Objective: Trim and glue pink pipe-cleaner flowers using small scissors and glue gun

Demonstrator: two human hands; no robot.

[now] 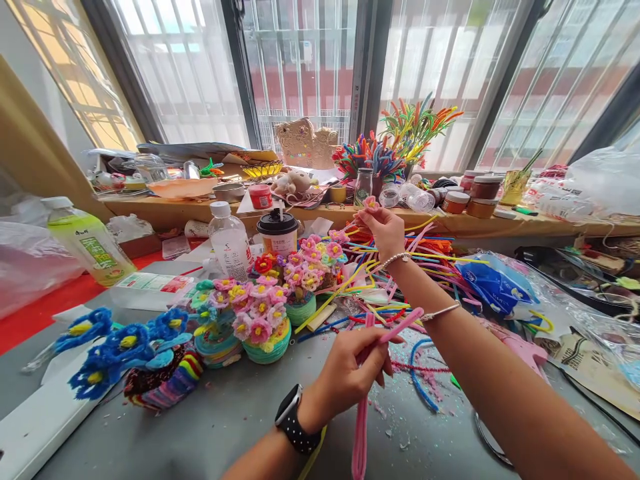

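Note:
My left hand [350, 370], with a black watch on its wrist, is closed around a bundle of pink pipe cleaners [360, 437] that hangs down over the grey table. One pink stem sticks out of the grip toward the upper right. Farther forward, my right hand [384, 230] pinches a small pink flower [371, 203] with a yellowish centre, held up near the windowsill. Left of my hands stand pots of pink fuzzy flowers [260, 303]. Blue fuzzy flowers [127, 343] rise from a striped pot [165, 380] farther left.
Loose coloured pipe cleaners [425, 260] lie behind my right forearm. A water bottle [229, 243], a lidded cup [277, 232] and a green drink bottle [87, 243] stand at the back left. A blue packet [497, 283] lies at the right. Jars [485, 190] line the sill.

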